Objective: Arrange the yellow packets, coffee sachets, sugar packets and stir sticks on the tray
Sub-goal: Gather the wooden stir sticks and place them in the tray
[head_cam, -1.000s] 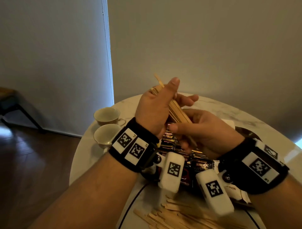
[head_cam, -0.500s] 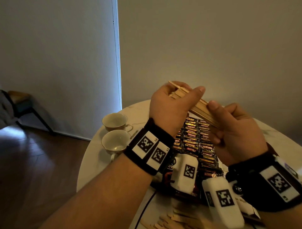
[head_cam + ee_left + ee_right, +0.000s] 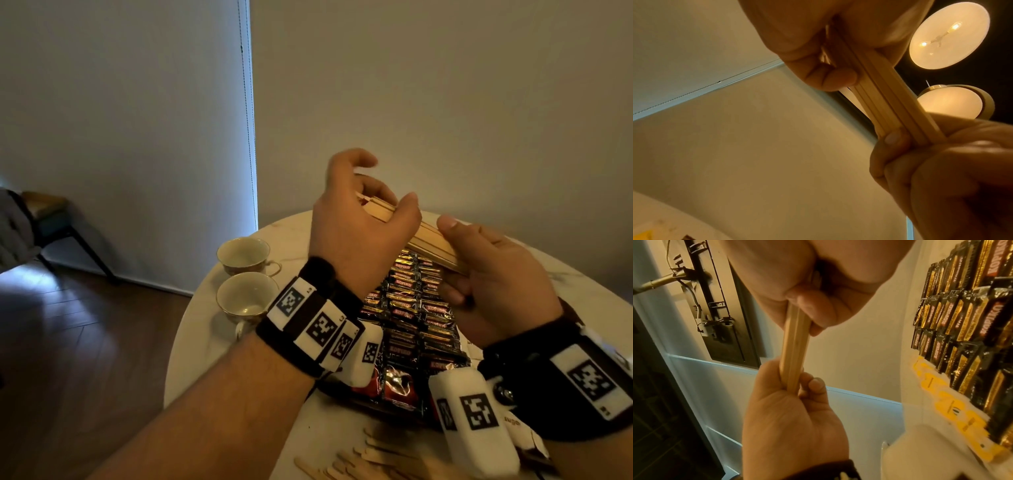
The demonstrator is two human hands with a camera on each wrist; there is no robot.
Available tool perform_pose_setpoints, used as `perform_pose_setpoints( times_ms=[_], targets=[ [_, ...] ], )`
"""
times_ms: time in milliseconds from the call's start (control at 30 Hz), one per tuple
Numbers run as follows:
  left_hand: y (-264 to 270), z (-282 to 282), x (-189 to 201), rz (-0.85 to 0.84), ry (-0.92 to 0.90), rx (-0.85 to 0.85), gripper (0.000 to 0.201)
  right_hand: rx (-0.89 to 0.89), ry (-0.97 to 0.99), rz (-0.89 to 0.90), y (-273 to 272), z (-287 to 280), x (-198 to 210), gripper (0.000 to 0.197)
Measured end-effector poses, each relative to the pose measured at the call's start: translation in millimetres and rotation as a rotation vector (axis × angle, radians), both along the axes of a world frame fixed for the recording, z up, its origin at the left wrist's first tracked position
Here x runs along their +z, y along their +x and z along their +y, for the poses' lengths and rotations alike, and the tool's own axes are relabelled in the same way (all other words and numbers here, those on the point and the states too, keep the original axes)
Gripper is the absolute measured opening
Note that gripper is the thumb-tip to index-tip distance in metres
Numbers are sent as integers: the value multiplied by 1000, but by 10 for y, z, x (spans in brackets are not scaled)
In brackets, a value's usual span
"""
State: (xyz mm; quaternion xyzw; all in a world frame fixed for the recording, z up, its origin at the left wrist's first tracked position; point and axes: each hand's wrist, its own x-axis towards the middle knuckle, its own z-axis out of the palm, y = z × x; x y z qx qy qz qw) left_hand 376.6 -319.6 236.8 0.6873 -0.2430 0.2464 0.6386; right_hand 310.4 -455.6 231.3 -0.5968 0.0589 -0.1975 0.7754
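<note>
Standing at the far left of the round table [image 3: 191, 329] are two empty cups [image 3: 245, 255]. Next comes the left hand [image 3: 356, 229], raised above the tray, thumb and curled fingers clasped round one end of a bundle of stir sticks [image 3: 431, 246]. Below it, coffee sachets [image 3: 414, 308] lie in rows on the tray [image 3: 342, 390]. To the right, the right hand [image 3: 496, 287] grips the bundle's other end, thumb on top. Yellow packets [image 3: 953, 412] lie beside the sachets. Loose sticks [image 3: 370, 459] lie near the table's front edge.
</note>
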Motion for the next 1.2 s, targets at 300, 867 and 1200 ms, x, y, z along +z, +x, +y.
perform_pose_setpoints(
  times_ms=[300, 867, 1200],
  targets=[
    [-40, 2, -18, 25, 19, 5, 8, -23, 25, 81, 1, 21, 75, 19],
    [-88, 68, -44, -88, 127, -69, 14, -4, -79, 241, -26, -53, 132, 26],
    [-115, 14, -68, -102, 196, 14, 36, -51, -134, 289, -17, -54, 67, 23]
  ],
)
